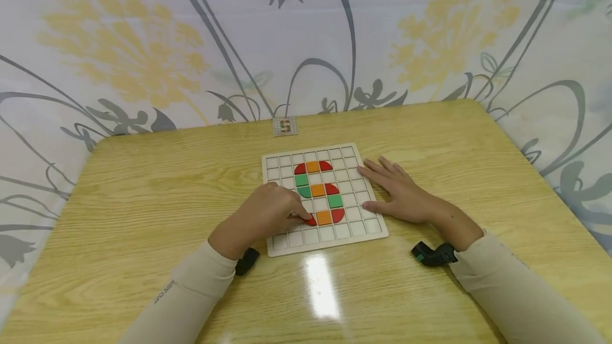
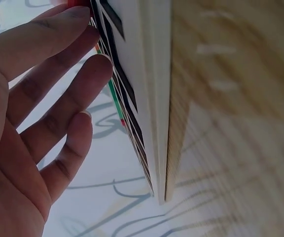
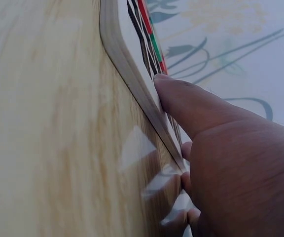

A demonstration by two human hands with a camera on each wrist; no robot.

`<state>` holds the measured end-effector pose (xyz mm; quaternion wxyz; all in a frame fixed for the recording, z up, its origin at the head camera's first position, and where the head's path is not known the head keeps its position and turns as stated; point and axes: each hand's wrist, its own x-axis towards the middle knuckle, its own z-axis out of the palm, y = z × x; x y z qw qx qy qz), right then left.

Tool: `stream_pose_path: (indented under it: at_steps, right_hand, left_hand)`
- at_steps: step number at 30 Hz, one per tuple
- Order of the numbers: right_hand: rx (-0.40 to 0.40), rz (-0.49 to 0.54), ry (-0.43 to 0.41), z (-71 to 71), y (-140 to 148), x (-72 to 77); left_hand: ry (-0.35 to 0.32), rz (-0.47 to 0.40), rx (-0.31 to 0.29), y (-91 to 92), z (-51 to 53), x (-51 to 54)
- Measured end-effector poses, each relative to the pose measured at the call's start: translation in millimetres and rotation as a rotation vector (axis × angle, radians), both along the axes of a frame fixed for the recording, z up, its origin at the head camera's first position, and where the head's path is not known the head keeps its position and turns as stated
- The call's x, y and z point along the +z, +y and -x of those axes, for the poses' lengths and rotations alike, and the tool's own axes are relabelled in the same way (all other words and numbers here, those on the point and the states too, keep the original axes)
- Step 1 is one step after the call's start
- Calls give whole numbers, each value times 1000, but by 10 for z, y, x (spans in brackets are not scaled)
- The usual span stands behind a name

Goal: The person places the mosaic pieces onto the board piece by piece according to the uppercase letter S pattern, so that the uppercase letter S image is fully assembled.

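A white square grid board (image 1: pixel 342 231) lies on the table, with red, orange and green tiles forming an S. My left hand (image 1: pixel 270 212) reaches over its lower left part and pinches a red tile (image 1: pixel 311 221) between thumb and fingertips, beside the lowest orange tile (image 1: pixel 324 217). Much of that red tile is hidden by the fingers. In the left wrist view, the other fingers are loosely bent near the board's surface. My right hand (image 1: pixel 401 190) has its fingers spread at the board's right edge. The right wrist view shows its thumb (image 3: pixel 181 98) touching the rim.
A small card (image 1: pixel 285 127) with an S pattern on a grid lies at the table's back edge, near the patterned fabric backdrop (image 1: pixel 306 31). Wood-grain table surface (image 1: pixel 158 200) surrounds the board. A black wrist device (image 1: pixel 434 255) is on the right forearm.
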<state>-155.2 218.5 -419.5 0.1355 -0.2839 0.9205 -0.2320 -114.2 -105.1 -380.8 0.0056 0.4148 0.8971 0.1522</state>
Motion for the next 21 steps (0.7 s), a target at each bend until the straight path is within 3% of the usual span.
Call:
stream_pose_path:
  at_steps: [8, 21]
  right_hand:
    - [-5, -4, -4, -28, 1, -14]
    - [-11, -8, -4, -65, 17, 28]
  left_hand:
    - [-27, 18, 2, 8, -19, 3]
    - [-7, -16, 36, 81, -59, -14]
